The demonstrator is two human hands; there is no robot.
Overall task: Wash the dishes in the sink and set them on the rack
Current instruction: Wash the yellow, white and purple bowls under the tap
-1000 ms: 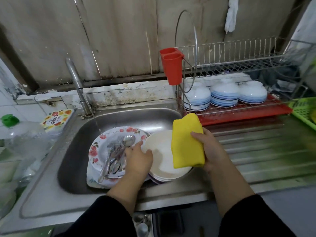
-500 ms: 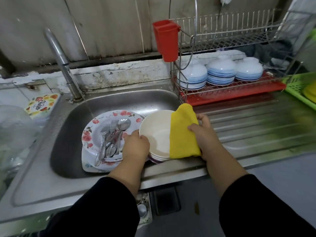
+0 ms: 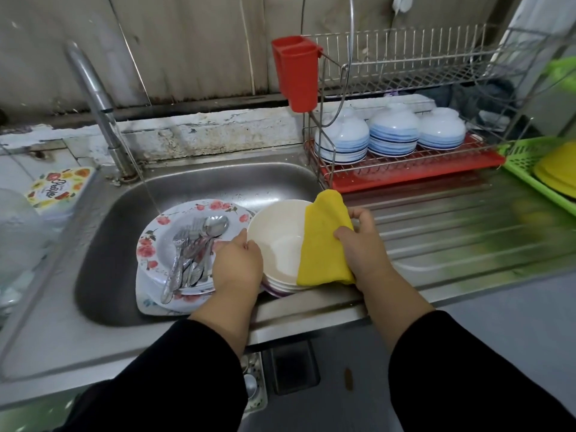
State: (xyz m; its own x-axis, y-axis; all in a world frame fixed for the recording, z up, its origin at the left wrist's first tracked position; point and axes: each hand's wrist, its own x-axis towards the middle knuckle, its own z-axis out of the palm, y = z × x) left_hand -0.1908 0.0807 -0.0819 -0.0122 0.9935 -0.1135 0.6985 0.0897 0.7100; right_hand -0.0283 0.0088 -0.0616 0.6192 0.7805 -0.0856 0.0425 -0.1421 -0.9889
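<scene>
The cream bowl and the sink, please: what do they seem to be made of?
The cream bowl looks like matte plastic or melamine: its inside is dull and throws no sharp glints, though ceramic is possible. The sink looks like brushed stainless steel: grey and softly reflective.

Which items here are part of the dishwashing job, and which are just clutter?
In the job: cream bowl, yellow cloth, floral plate, cutlery, sink, tap, dish rack, left hand, right hand.

Lying about: green basket, floral box, red holder.
</scene>
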